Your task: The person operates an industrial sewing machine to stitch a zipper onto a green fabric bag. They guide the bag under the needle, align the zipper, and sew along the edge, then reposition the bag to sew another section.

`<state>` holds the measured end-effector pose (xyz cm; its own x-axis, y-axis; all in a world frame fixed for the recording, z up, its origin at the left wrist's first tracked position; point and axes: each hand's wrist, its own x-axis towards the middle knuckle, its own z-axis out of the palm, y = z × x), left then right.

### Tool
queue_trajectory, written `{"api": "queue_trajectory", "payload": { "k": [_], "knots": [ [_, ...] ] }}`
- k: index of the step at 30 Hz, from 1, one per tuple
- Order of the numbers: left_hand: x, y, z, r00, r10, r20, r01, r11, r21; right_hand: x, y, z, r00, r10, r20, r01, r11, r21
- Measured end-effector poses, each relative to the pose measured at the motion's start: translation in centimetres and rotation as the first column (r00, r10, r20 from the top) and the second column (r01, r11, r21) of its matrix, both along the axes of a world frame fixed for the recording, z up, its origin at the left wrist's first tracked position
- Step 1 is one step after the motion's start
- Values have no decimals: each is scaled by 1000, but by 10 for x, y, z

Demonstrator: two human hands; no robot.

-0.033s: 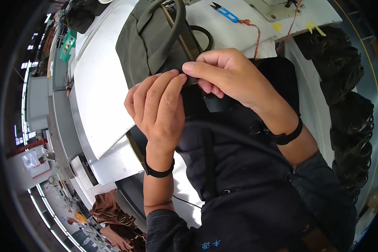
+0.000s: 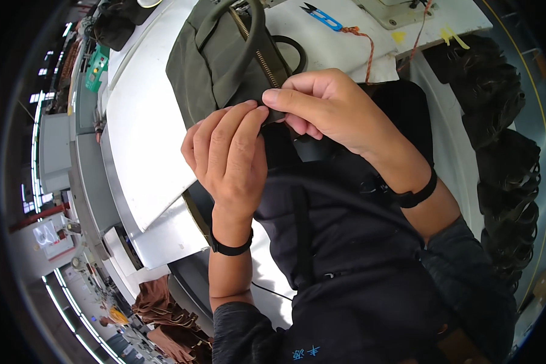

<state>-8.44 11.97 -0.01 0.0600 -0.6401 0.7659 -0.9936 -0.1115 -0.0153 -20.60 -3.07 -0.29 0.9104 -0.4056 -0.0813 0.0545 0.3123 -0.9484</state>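
Observation:
A dark olive bag [image 2: 191, 79] with a brass-toothed zipper [image 2: 258, 51] and a rounded handle [image 2: 258, 24] lies at the table's near edge. Both my hands meet at its near end, by the end of the zipper. My left hand [image 2: 227, 151] has its fingers bent over the bag's edge, fingertips pressed to the material; its thumb is hidden. Just to its right, my right hand [image 2: 327, 109] pinches the same end between thumb and curled fingers. What lies right under the fingertips is covered.
Blue thread snips [image 2: 324, 18] on an orange cord lie on the white table [image 2: 145, 139], beyond my right hand. A sewing machine base [image 2: 400, 12] stands at the far right. Dark pieces hang in a bundle [image 2: 491, 103] at the right; brown pieces [image 2: 161, 303] lie low at the left.

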Motion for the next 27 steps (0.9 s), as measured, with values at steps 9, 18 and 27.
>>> {"api": "queue_trajectory", "payload": {
  "k": [9, 18, 27],
  "knots": [
    [-6, -4, -17, 996, -73, -53, 65, 988, -138, -2, -1, -9, 996, -35, -86, 37, 999, 25],
    [-3, 0, -24, 996, -60, -71, 50, 990, -132, -2, -5, -14, 998, 2, -64, -7, 997, -83],
    [-6, -2, -24, 988, -104, -116, 88, 987, -137, -3, -12, -16, 995, 73, -64, -74, 997, -13]
  ]
}}
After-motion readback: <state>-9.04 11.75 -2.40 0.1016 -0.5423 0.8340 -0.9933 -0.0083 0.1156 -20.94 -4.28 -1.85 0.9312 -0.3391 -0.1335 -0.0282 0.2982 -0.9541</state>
